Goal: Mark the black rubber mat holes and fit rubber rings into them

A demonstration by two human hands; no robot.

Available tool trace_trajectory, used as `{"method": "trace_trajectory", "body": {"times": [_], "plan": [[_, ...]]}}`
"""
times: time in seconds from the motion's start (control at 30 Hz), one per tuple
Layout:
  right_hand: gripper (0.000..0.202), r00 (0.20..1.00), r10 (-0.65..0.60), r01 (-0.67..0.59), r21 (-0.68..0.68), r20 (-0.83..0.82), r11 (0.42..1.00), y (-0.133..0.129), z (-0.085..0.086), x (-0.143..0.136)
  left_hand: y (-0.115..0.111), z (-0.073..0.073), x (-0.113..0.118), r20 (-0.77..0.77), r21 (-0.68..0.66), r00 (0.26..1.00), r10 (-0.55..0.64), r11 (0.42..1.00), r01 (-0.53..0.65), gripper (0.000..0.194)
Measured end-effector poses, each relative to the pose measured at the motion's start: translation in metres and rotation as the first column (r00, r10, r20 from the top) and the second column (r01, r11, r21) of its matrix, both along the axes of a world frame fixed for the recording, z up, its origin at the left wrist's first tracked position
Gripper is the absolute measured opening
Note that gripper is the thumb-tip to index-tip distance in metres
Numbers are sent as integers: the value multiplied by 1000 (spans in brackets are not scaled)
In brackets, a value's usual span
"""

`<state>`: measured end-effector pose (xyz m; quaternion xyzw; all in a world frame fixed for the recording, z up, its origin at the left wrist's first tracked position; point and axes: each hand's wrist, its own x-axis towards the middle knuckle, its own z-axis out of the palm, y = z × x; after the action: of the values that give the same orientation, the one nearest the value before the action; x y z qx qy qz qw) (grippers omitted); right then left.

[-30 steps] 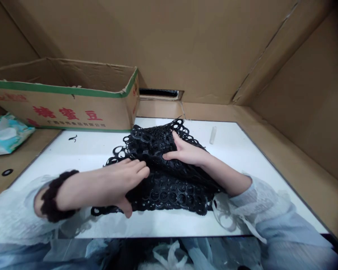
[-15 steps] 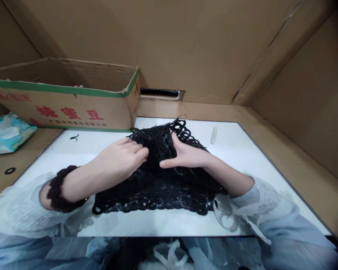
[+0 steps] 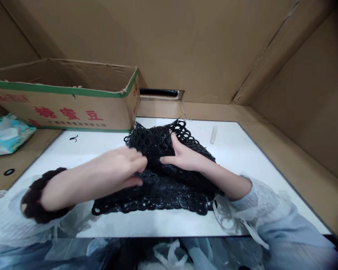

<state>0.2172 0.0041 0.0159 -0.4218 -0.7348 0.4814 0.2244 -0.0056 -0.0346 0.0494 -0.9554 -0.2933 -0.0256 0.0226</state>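
A bundle of black openwork material (image 3: 163, 195), made of linked rings, lies folded on the white board (image 3: 112, 225). My left hand (image 3: 126, 165) is over its left side, slightly blurred, with the fingers curled and the thumb apart below them; whether it touches the material is unclear, and nothing shows in it. My right hand (image 3: 181, 153) rests on the upper right part, thumb and a finger spread wide, the other fingers hidden among the black folds.
An open cardboard box (image 3: 101, 108) stands at the back left, beside a tissue pack (image 3: 8, 133). A black scrap (image 3: 73, 138) and a clear small tube (image 3: 213, 135) lie on the board. A black ring (image 3: 9, 172) is at the left. Cardboard walls (image 3: 199, 48) surround the board.
My left hand has come off the folds and its thumb has parted from the fingers; its forearm has shifted left. The black material's upper left part is now uncovered. My right hand has barely moved.
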Motion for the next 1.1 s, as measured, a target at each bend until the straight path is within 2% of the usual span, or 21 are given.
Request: {"method": "trace_trajectory", "body": {"times": [0.07, 0.17, 0.37, 0.43, 0.5, 0.57, 0.63, 0.73, 0.8, 0.9, 0.97, 1.1], "plan": [[106, 999, -16, 16, -7, 28, 1000, 0, 0, 0, -3, -12, 3, -94, -122, 993, -65, 991, 54, 23], [109, 998, -23, 24, -6, 54, 1000, -1, 0, -1, -5, -25, 6, -146, -117, 988, -59, 992, 42, 33], [113, 999, 1, -1, 3, 49, 1000, -1, 0, 1, -5, -19, 0, -122, -181, 991, -61, 983, 38, 7], [119, 998, 37, -37, 4, 43, 999, -2, -1, 2, -3, -17, 0, -126, -95, 991, -48, 995, 36, 10], [128, 995, 67, -68, 11, 73, 998, -4, -1, 1, 0, -15, 4, -117, 92, 993, -15, 995, 26, 13], [135, 989, 73, -78, 41, 125, 996, -8, -1, -1, 3, -13, 9, -90, 294, 996, 8, 956, 19, 16], [130, 987, 63, -76, 88, 147, 993, -11, 0, -4, 4, -10, 14, -61, 406, 998, 0, 913, 25, 18], [111, 993, 44, -58, 132, 106, 990, -12, -1, -7, 2, -5, 16, 34, 446, 999, 6, 895, -20, 19], [107, 996, 29, -41, 141, 80, 989, -11, -2, -6, -2, -4, 14, 85, 381, 996, 7, 924, -39, 15], [106, 995, 22, -34, 123, 93, 992, -9, -3, -5, -6, -11, 8, -4, 140, 999, -46, 989, 46, 8], [106, 993, 22, -34, 105, 113, 994, -8, -2, -4, -6, -19, 5, -91, 18, 993, -70, 997, 72, 16], [107, 989, 8, -23, 99, 145, 995, -10, -1, -5, -3, -31, 3, -149, -76, 987, -61, 996, 51, 28]]}}
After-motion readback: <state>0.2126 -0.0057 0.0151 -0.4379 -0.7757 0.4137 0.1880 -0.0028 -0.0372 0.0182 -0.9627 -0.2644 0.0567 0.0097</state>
